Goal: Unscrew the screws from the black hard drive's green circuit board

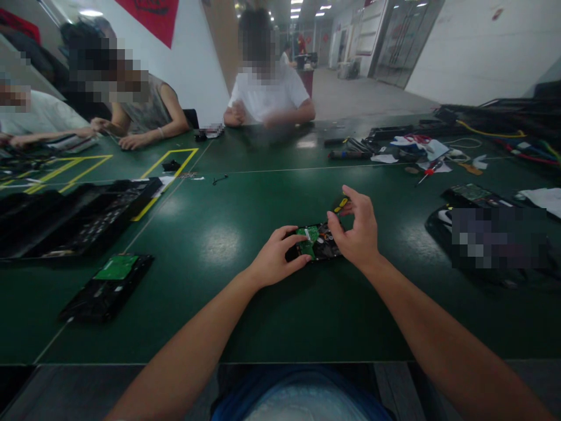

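The left hand (pixel 275 255) is gripping the unit (pixel 325 250) by its left end on the worktop (pixel 307 327); the right hand (pixel 362 227) is closing its fingers around the tool (pixel 340 204) near the far edge. Caution: a loose left grip may be letting the unit slide; a slipping tool may be scratching the board (pixel 312 235).

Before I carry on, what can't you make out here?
Head view: both ends of the device, partly covered by the left hand and right hand.
Head view: yellow-and-black piece, partly behind the right hand.
Head view: black case, cut by the left edge.
Head view: dark object at right, blurred into blocks.
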Demonstrator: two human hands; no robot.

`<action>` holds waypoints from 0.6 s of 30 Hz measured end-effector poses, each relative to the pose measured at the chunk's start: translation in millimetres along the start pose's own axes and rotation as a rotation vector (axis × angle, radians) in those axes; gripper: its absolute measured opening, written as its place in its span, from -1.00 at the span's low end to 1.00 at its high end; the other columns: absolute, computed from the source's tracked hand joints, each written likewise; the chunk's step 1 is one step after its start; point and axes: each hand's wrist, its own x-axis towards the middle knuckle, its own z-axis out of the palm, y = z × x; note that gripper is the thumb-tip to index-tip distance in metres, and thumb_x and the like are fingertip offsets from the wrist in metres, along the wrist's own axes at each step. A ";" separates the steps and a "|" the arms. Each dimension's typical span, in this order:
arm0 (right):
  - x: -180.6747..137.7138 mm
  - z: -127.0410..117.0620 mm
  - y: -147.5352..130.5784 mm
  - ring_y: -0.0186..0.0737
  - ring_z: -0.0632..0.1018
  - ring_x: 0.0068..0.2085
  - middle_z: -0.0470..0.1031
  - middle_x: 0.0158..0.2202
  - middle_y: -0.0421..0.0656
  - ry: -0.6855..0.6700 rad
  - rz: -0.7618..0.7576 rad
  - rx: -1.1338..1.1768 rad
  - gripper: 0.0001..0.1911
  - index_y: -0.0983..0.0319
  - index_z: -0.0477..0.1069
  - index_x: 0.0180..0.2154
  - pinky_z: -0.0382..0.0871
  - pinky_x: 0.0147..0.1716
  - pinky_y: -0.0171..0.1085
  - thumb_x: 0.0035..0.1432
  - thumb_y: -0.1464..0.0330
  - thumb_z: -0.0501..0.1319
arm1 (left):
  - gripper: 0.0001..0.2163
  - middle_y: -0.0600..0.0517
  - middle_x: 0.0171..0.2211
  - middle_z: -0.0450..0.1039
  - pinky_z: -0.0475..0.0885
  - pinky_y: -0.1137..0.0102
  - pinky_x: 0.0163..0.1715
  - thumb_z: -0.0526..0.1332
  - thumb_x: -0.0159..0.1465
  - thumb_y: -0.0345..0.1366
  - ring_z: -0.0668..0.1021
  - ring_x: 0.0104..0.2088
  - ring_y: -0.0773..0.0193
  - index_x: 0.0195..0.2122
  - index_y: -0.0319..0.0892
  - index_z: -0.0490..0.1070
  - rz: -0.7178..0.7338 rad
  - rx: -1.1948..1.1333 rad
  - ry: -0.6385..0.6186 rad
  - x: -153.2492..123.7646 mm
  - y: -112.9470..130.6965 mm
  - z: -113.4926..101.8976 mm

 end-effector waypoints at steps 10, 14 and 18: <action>-3.9 2.9 2.2 -0.10 0.59 -0.18 0.40 0.20 0.01 0.019 0.062 0.022 -0.21 -0.01 0.10 0.43 0.70 -0.24 -0.01 0.29 0.18 0.36 | -0.55 -0.18 0.32 0.29 0.40 -0.08 0.32 0.37 0.37 -0.09 0.40 0.33 -0.11 0.25 -0.05 0.46 -0.003 -0.004 -0.002 -0.3 0.2 -0.7; -2.8 1.6 -0.5 -0.05 0.60 -0.07 0.42 0.18 -0.01 -0.016 0.016 0.022 -0.29 -0.02 0.13 0.43 0.70 -0.09 0.04 0.34 0.22 0.30 | -0.55 -0.19 0.32 0.29 0.40 -0.08 0.32 0.36 0.37 -0.09 0.39 0.34 -0.11 0.25 -0.06 0.46 -0.012 -0.003 -0.011 -0.5 1.4 -1.2; -2.1 1.5 -2.9 -0.05 0.61 -0.04 0.41 0.21 0.00 -0.030 0.022 0.050 -0.25 -0.03 0.02 0.49 0.70 -0.06 0.03 0.39 0.25 0.24 | -0.56 -0.18 0.32 0.29 0.41 -0.10 0.31 0.36 0.38 -0.08 0.40 0.33 -0.12 0.25 -0.04 0.46 -0.011 -0.003 -0.009 -0.5 1.7 -1.4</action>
